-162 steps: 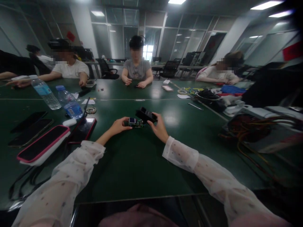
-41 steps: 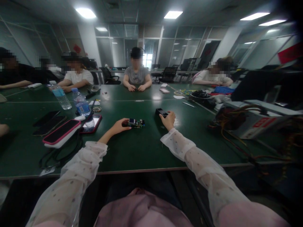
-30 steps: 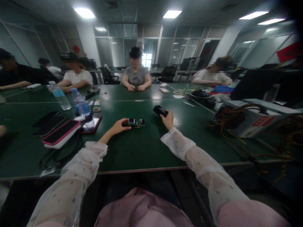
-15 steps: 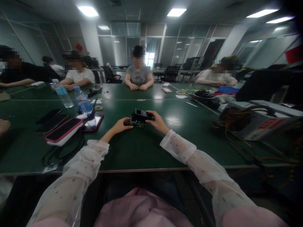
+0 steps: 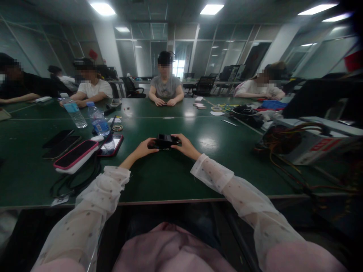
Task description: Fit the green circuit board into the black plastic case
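A small black device (image 5: 165,141) is held between both hands above the green table (image 5: 170,177). My left hand (image 5: 145,148) grips its left end, thumb on the near side and fingers on the far side. On the right end, my right hand (image 5: 184,146) has its fingers over the top and far edge. A thin strip of something lighter shows along the device's lower edge; its details are too dark to make out.
Phones (image 5: 76,154), a tablet-like device (image 5: 112,145), black cables and two water bottles (image 5: 99,120) lie or stand at the left. A metal power supply box (image 5: 306,145) with loose wires is at the right. Several people sit around the table.
The black upper part, tilted and raised over a green circuit board before, now lies level over it, covering most of the board. My right hand has come slightly left and lower.
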Tool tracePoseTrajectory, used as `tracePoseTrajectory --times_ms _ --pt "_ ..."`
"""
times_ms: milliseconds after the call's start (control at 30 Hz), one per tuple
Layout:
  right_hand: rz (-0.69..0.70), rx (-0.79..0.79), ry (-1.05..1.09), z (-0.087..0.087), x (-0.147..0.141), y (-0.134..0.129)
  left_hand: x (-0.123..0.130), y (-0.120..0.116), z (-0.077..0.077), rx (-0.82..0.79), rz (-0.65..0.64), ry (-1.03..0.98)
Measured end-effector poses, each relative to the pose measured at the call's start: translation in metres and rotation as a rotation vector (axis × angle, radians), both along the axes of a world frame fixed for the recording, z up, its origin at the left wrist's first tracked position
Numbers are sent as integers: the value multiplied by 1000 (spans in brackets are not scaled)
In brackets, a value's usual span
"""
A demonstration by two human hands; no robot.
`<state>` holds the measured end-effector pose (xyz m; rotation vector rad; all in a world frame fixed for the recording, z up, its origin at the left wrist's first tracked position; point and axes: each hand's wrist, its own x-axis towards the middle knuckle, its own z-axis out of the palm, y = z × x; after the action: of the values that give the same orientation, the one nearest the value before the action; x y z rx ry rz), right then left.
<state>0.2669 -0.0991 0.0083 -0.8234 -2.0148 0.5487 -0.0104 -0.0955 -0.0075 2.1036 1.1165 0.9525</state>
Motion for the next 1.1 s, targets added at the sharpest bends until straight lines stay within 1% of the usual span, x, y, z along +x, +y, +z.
tracePoseTrajectory --times_ms 133,300,500,700,967,1100 --pt "13 29 -21 -2 -2 0 1 -1 1 12 -19 -19" --pt "-12 52 -55 -4 0 2 1 -2 2 7 -40 -22" --pt "-19 110 -140 4 3 1 2 -6 6 -3 -29 -3" --pt "-76 174 -215 10 2 -4 2 -4 3 0 -13 0" --pt "-26 150 -186 11 3 -3 1 -1 1 -4 -25 -15" --pt "-24 132 -154 11 3 -3 1 -1 1 6 -28 -11"
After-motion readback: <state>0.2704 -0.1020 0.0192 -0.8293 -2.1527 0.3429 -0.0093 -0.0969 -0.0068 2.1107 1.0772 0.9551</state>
